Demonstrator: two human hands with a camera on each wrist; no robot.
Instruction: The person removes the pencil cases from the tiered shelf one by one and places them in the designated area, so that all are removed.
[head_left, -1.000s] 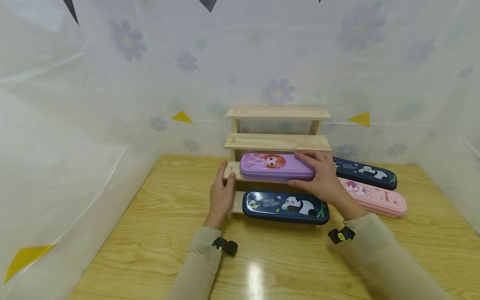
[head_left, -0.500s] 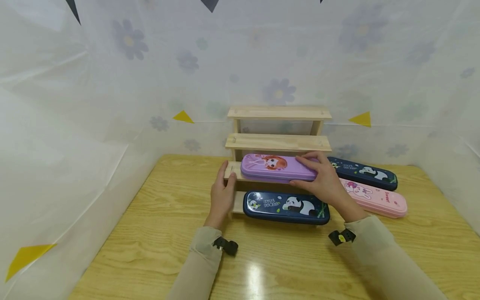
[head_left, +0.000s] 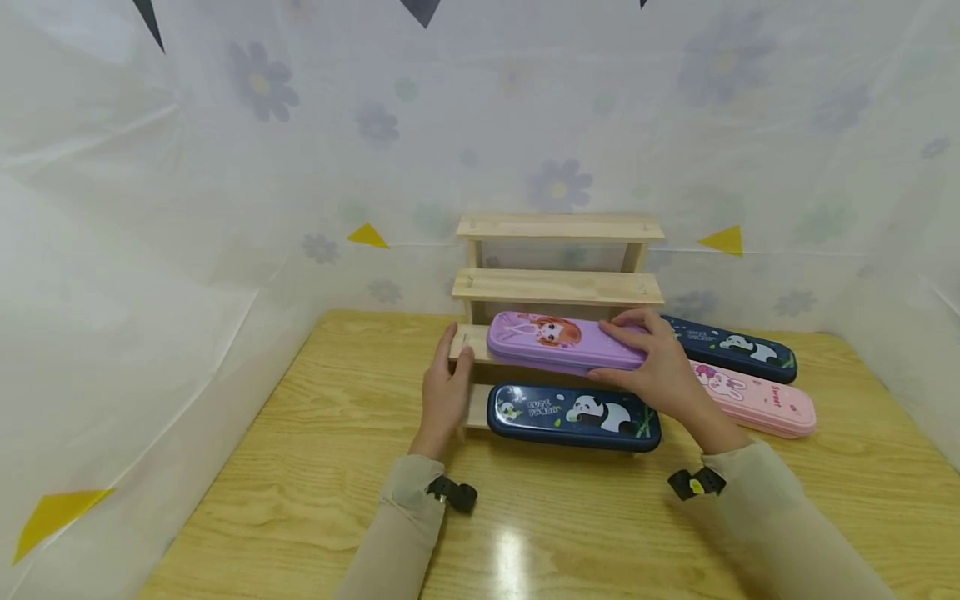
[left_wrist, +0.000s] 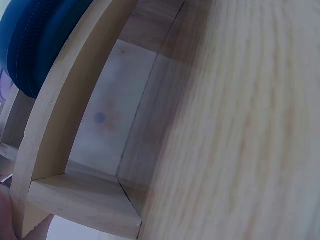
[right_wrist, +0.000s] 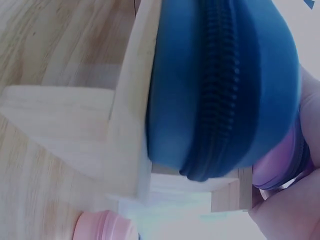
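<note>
In the head view, my right hand (head_left: 660, 367) pinches the right end of a purple pencil case (head_left: 547, 340) with a red-haired girl printed on it. The case lies along the second step from the bottom of a wooden stepped stand (head_left: 558, 286), overhanging its right part. My left hand (head_left: 446, 387) holds the left end of that step, thumb toward the front. On the lowest step sits a navy panda pencil case (head_left: 573, 417); its zipped side (right_wrist: 220, 90) fills much of the right wrist view. The purple case (right_wrist: 277, 160) shows beside my right fingers there.
Right of the stand, another navy panda pencil case (head_left: 738, 346) and a pink rabbit pencil case (head_left: 757, 398) lie on the wooden table (head_left: 315, 467). A white flowered sheet (head_left: 465, 125) hangs behind and at the sides.
My right hand has drawn the purple pencil case slightly to the right and toward me, tilting its right end nearer. My left hand stays at the step's end.
</note>
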